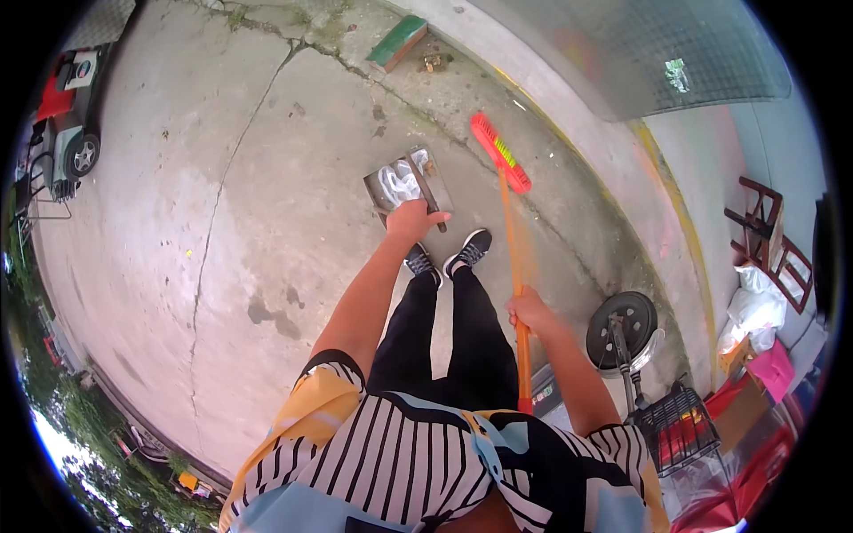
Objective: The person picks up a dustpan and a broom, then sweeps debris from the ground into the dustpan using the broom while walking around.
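Observation:
My left hand (pixel 409 222) is closed at the near edge of a dustpan (pixel 437 171), its thumb lying across the dark handle bar (pixel 426 188); the other fingers are mostly hidden from above. A crumpled white plastic bag (pixel 399 181) lies in the pan. My right hand (pixel 530 308) is wrapped round the orange stick of a broom (pixel 514 240). That stick runs from beside my hip to the red broom head (pixel 499 151) with yellow-green bristles, which is on the concrete to the right of the dustpan.
A green and reddish block (pixel 397 43) lies near the raised kerb. On the right stand a round dark base (pixel 621 330), a black wire basket (pixel 679 433), a wooden stool (pixel 760 222) and white bags (pixel 755 306). A wheeled vehicle (pixel 82 155) is at far left.

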Demonstrator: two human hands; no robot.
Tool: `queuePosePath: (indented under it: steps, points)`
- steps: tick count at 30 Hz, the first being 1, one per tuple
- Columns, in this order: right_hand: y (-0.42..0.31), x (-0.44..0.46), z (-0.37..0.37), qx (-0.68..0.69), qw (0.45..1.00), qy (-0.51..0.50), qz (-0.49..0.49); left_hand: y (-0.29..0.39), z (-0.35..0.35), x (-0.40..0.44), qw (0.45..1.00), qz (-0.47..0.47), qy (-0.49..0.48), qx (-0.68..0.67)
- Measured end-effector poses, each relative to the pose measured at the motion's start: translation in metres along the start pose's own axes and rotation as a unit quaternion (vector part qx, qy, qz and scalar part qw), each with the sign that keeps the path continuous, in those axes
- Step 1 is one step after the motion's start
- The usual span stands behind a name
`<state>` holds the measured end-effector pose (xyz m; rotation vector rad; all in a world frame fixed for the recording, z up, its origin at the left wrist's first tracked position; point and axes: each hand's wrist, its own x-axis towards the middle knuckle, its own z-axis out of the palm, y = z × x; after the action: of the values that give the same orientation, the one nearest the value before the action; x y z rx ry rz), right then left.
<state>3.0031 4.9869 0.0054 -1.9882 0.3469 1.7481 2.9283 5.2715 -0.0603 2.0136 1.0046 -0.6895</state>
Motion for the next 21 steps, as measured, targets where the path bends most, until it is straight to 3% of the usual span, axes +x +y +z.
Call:
queuePosePath:
  steps: [4,7,11,15,17,20,21]
  points:
    - [-0.012,-0.028,0.006,0.157,0.978,-0.139,0.004,-0.03,0.004,-0.003,0.999,0.02,0.001,-0.024]
    - [-0.032,-0.069,0.004,0.164,0.979,-0.12,-0.015,-0.061,-0.008,-0.011,0.998,0.01,-0.005,-0.062]
    - [-0.072,-0.065,0.012,0.149,0.985,-0.06,-0.063,-0.103,-0.026,-0.03,0.99,0.031,0.064,-0.122]
    - [-0.168,-0.009,0.024,0.079,0.993,0.034,-0.076,-0.131,-0.067,-0.06,0.969,-0.002,0.107,-0.224]
    - [-0.21,0.04,0.038,-0.005,0.988,0.085,-0.127,-0.149,-0.085,-0.07,0.958,-0.024,0.127,-0.256]
    - [-0.25,0.108,0.076,-0.319,0.928,0.138,-0.134,-0.172,-0.11,-0.076,0.939,-0.058,0.176,-0.291]
    - [-0.245,0.102,0.078,-0.317,0.93,0.118,-0.142,-0.178,-0.121,-0.082,0.935,-0.074,0.183,-0.296]
